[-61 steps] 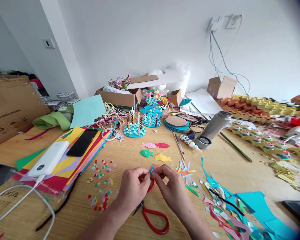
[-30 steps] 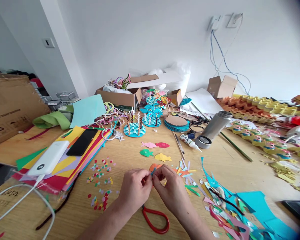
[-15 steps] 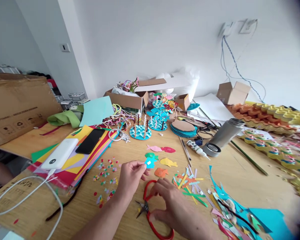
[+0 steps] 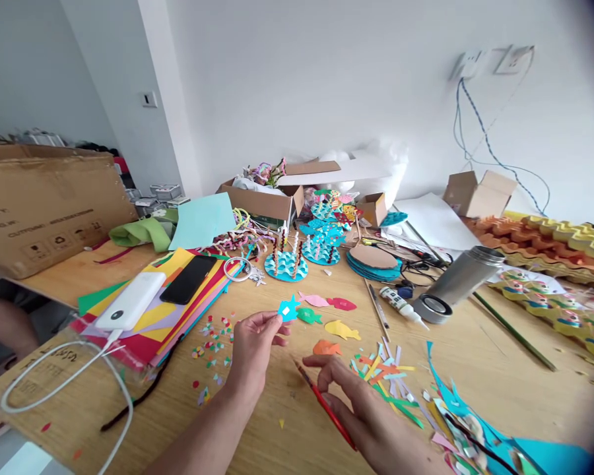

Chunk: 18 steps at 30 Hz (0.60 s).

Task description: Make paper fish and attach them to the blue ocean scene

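Between the thumb and finger of my left hand (image 4: 253, 346) is a blue paper fish (image 4: 288, 309) with a small white square on it. My right hand (image 4: 349, 396) grips red-handled scissors (image 4: 329, 409), seen edge-on, their tips pointing up and left, apart from the fish. Just beyond my hands lie several cut paper fish: a green fish (image 4: 309, 316), a yellow fish (image 4: 342, 329), an orange fish (image 4: 326, 347), a pink fish (image 4: 313, 299) and a red fish (image 4: 342, 303). The orange one is partly covered by my right hand's fingers.
Paper strips (image 4: 383, 369) and blue scraps (image 4: 455, 396) lie to the right. Confetti dots (image 4: 212, 343) are scattered at left, beside coloured paper sheets (image 4: 148, 336) under a phone (image 4: 188, 278) and a power bank (image 4: 130, 300). A glue bottle (image 4: 400, 303) and metal flask (image 4: 462, 280) lie further right.
The scissors have turned from flat, blades spread to the left, to edge-on with tips up. The blue fish has moved slightly left, uncovering the green fish. The camera view has shifted left.
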Available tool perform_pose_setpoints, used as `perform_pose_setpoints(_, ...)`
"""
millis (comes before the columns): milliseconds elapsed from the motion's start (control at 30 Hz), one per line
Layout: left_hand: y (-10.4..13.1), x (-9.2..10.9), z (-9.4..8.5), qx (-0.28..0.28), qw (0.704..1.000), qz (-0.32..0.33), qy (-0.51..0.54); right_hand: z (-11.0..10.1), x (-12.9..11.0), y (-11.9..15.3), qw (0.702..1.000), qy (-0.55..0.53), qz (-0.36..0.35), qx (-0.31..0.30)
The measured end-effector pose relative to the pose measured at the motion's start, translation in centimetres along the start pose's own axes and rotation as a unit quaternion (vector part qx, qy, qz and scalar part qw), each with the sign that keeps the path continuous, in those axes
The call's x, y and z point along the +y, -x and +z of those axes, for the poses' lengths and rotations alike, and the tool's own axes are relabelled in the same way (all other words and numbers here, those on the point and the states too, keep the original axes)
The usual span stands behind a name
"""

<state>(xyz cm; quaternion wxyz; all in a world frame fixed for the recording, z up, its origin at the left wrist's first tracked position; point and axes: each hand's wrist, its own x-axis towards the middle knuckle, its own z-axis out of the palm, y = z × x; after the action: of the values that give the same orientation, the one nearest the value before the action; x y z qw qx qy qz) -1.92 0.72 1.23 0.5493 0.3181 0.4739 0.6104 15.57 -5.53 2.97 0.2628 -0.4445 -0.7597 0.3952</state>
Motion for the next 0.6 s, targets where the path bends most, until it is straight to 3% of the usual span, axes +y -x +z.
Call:
perform_pose_setpoints(133, 0.1, 0.1, 0.0, -0.007, 1.000, -0.010, 0.000, 0.3, 0.0, -0.3, 0.981, -0.190, 0.015, -0.017)
perform_pose_setpoints(300, 0.5, 0.1, 0.2, -0.032, 0.999, -0.017, -0.011, 1.3, 0.3, -1.0, 0.916, -0.399, 0.040, 0.026)
perform_pose_setpoints(533, 0.8, -0.2, 0.4, -0.068, 0.997, -0.037, -0.003, 1.6, 1.2, -1.2, 0.883, -0.439, 0.076, 0.144)
perform_pose_setpoints(600, 0.9, -0.4, 0.4, -0.091, 0.995, -0.044, 0.003, 1.6, 1.2, -1.4, 0.871, -0.438, 0.089, 0.202)
